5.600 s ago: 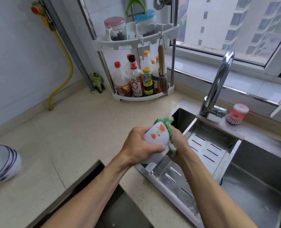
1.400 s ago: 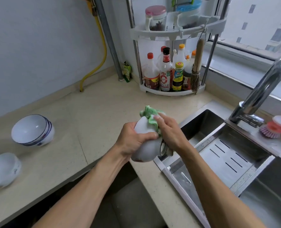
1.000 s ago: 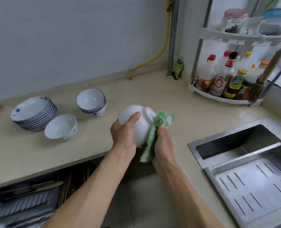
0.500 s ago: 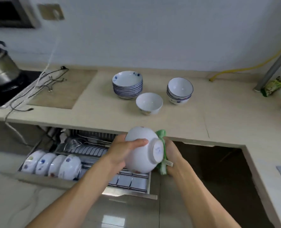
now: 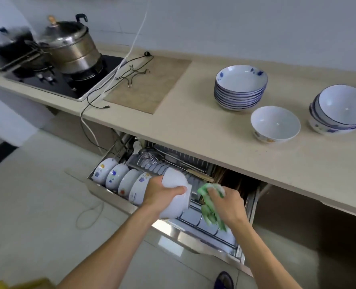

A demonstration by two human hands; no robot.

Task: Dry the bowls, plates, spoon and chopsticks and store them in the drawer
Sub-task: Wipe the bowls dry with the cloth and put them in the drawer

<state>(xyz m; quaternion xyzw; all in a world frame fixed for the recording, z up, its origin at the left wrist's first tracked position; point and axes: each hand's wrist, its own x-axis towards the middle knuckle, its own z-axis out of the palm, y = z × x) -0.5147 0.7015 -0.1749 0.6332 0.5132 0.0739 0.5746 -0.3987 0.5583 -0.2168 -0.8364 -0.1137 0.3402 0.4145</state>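
Observation:
My left hand (image 5: 160,195) grips a white bowl (image 5: 176,189) on its side, low over the open drawer (image 5: 179,232), just right of a row of several bowls (image 5: 121,180) standing on edge in the rack. My right hand (image 5: 227,203) holds a crumpled green cloth (image 5: 211,205) a little to the right of the bowl's foot, apart from it. On the counter stand a stack of plates (image 5: 240,88), a single bowl (image 5: 275,124) and a stack of bowls (image 5: 339,109). Chopsticks (image 5: 231,180) and a strainer (image 5: 148,158) lie at the back of the drawer.
The beige counter (image 5: 193,130) overhangs the drawer's rear. A steel pot (image 5: 73,44) sits on the stove (image 5: 58,80) at left. Cables (image 5: 131,71) cross a board (image 5: 150,84) and hang down to the tiled floor (image 5: 37,195). A dark open cabinet space (image 5: 318,226) lies right of the drawer.
The view has swung left from the sink to the drawer. The bowl has come down from counter height into the drawer beside the racked bowls, and the cloth has come off the bowl.

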